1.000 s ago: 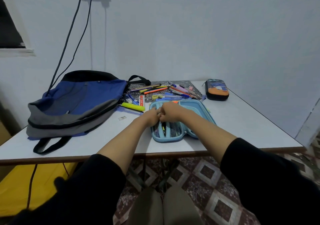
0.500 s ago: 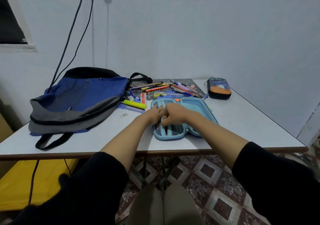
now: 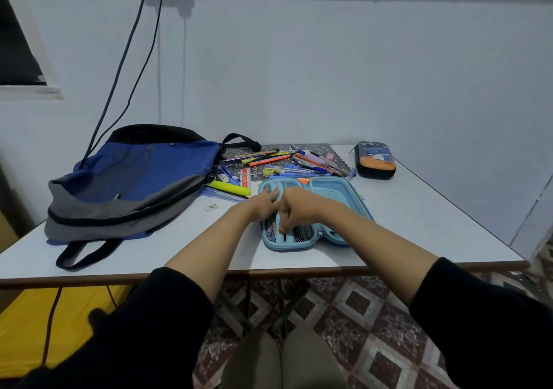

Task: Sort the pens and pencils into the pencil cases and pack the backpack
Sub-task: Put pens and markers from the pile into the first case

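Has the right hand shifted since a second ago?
Yes. The right hand has slid toward the person, along the light blue pencil case, which lies unmoved.

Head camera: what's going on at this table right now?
A person sits at the table with both hands in the open blue pencil case. The left hand rests flat on its left half. The right hand is curled over the pen slots; what it grips is hidden. Pens and pencils lie loose behind the case. A dark pencil case sits closed far right, and the backpack lies on the left.
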